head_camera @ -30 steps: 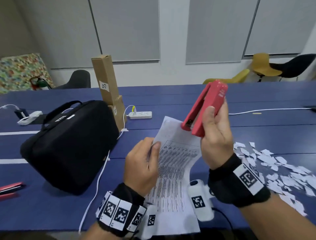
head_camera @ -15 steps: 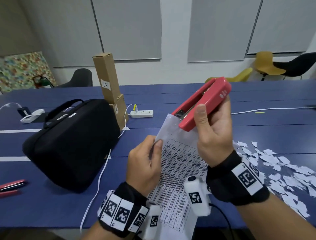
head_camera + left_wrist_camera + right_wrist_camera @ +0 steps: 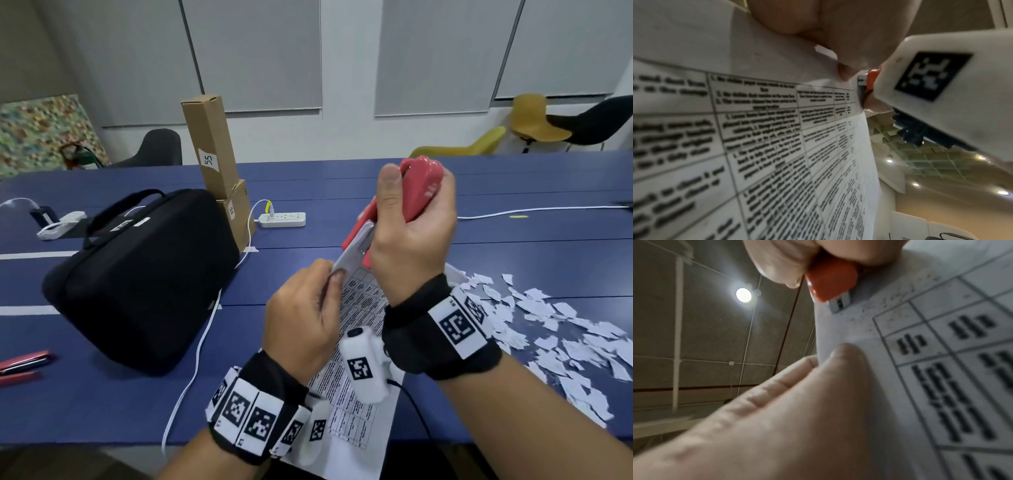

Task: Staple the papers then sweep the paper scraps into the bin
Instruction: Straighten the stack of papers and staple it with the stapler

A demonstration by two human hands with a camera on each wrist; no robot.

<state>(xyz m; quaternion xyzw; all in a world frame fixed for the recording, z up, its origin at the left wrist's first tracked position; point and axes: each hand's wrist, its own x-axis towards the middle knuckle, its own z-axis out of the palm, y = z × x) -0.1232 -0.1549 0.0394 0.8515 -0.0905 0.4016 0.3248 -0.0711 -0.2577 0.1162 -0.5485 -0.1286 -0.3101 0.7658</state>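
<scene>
My left hand [image 3: 308, 318] pinches the upper left edge of the printed papers [image 3: 356, 383], thumb on top, and holds them tilted above the blue table [image 3: 102, 404]. My right hand [image 3: 411, 233] grips a red stapler [image 3: 419, 188], thumb along its side. The stapler's mouth sits over the top corner of the papers [image 3: 890, 321]; its red nose and metal tip [image 3: 831, 283] rest on the sheet. The printed table fills the left wrist view, where the papers [image 3: 777, 146] meet the stapler tip [image 3: 869, 79]. White paper scraps [image 3: 555, 329] lie scattered on the table at right.
A black bag [image 3: 137, 274] sits to the left, with tall cardboard boxes [image 3: 215, 164] and a white power strip [image 3: 282, 220] behind it. A second red stapler [image 3: 20, 365] lies at the left edge. White cables cross the table. Chairs stand along the far wall.
My right hand has tipped the stapler nose down and brought its mouth onto the top corner of the papers. My left hand has raised the papers slightly and kept its pinch.
</scene>
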